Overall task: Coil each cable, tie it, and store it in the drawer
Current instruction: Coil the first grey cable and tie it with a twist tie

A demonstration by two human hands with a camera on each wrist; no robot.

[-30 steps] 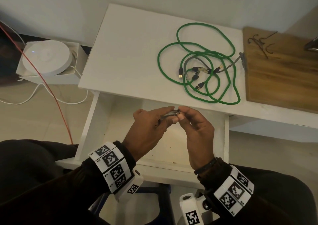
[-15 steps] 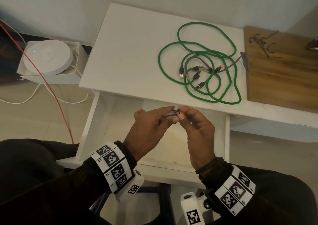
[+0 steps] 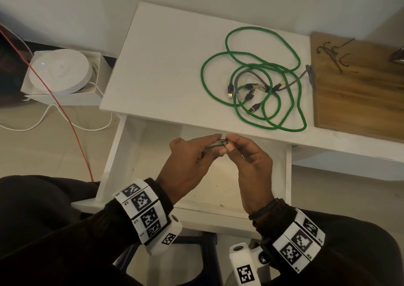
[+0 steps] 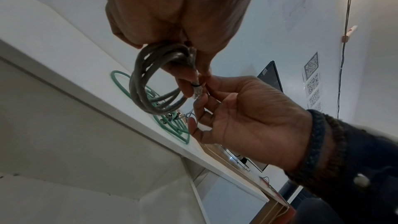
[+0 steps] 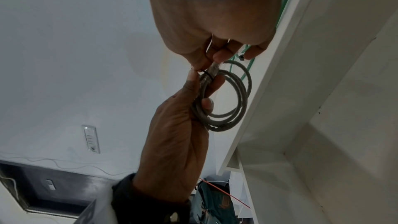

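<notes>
A grey cable [image 4: 150, 89] is wound into a small coil [image 5: 230, 105]. My left hand [image 3: 215, 143] grips it above the open white drawer [image 3: 122, 154]. A thin black tie [image 4: 196, 85] circles the bundle by the clear plugs, and it also shows in the right wrist view [image 5: 207, 75]. My right hand [image 3: 231, 142] pinches that tie with thumb and forefinger, its other fingers loosely curled. In the head view the hands hide most of the coil. A long green cable [image 3: 251, 78] lies loose on the white table top [image 3: 164, 67], tangled with another grey cable [image 3: 247, 72].
A wooden board [image 3: 360, 93] at the table's right carries a few spare black ties [image 3: 334, 52]. On the floor to the left stands a white round device in a box [image 3: 59, 71], crossed by a red wire [image 3: 65, 111] and a white cord.
</notes>
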